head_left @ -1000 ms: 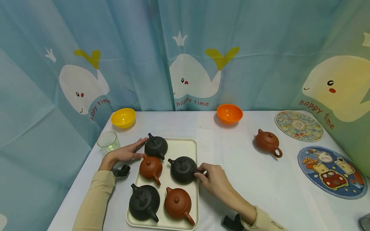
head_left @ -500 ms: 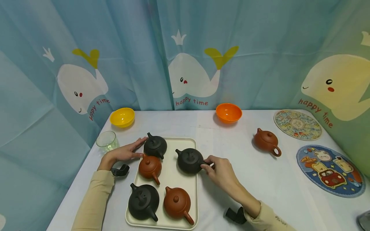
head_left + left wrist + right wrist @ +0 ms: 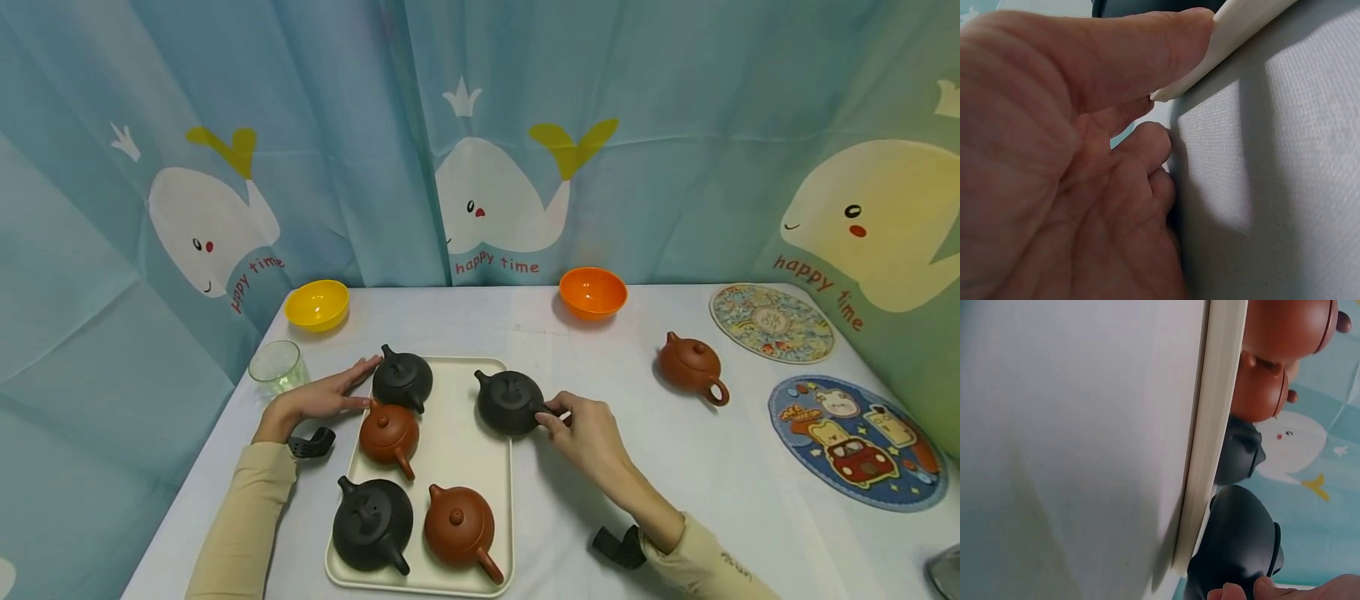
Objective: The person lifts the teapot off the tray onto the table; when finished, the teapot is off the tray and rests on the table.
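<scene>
- Head view: the right hand, just right of the frame's centre, pinches the handle of a black teapot, which sits at the upper right edge of the cream tray.
- The left hand, left of centre, lies with straight fingers along the tray's upper left side, its fingertips beside a second black teapot in the tray's top left corner.
- Below that one, a brown teapot stands on the tray, and the bottom row holds a third black teapot and another brown teapot.
- A lone brown teapot stands on the white table at right of centre, well apart from the tray.
- A clear glass is at left; a yellow bowl and an orange bowl sit along the table's far edge.
- Two round patterned mats lie at the right.
- Left wrist view: the left hand fills the left side, its thumb laid against the tray's rim at the top, the other fingers loosely bent against the tablecloth.
- Right wrist view: the tray's edge runs down the middle; the held black teapot is at lower right with fingertips on it, and the other pots line up above it.
</scene>
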A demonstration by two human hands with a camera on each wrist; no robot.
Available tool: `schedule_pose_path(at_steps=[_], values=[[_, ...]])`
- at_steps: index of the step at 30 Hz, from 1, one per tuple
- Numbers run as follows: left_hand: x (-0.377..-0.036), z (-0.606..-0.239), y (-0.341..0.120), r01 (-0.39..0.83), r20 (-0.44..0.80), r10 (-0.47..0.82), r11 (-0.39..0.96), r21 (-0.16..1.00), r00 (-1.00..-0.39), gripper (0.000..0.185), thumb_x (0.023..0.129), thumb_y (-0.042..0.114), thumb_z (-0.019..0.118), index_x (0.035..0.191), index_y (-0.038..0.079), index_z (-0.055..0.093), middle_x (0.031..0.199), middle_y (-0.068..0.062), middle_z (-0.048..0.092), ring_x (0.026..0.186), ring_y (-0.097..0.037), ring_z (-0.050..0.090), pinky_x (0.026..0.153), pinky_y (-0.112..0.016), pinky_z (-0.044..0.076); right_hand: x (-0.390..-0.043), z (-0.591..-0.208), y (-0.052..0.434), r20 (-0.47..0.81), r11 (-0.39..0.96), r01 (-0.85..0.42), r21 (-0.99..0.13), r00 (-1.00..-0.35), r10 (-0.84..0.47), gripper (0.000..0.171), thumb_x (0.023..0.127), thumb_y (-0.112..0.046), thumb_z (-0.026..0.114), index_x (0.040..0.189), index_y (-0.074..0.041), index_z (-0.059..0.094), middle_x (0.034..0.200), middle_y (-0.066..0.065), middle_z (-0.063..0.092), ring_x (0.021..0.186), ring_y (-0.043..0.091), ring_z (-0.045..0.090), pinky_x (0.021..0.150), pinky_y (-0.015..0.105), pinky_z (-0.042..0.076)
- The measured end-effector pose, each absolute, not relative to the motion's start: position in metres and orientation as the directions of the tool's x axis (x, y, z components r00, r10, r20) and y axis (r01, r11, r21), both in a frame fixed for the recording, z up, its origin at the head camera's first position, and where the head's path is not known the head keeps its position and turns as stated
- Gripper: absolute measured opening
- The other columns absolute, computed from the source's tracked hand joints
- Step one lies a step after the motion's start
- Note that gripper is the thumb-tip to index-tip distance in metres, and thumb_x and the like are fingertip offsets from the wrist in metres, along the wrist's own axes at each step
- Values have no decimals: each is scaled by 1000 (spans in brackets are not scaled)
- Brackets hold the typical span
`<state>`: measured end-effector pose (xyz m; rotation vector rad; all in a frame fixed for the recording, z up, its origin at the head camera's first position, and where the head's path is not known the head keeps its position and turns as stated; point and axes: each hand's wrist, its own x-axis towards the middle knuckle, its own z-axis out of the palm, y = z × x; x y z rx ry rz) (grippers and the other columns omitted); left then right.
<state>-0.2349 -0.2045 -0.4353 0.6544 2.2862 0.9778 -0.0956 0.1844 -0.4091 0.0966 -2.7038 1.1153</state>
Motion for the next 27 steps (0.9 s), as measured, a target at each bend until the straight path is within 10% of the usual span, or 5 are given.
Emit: schedule_pose_path(at_steps=[27], values=[[-235, -437, -205, 216, -299, 620, 617, 756, -726, 85, 95, 28, 63, 158, 11, 8, 161, -25, 1, 148, -45, -5, 115, -66, 1, -116, -412, 230, 202, 792, -11, -611, -969, 143, 14, 87, -13, 69, 86, 1, 70, 80, 15, 73, 58, 18, 54, 54, 29, 40]])
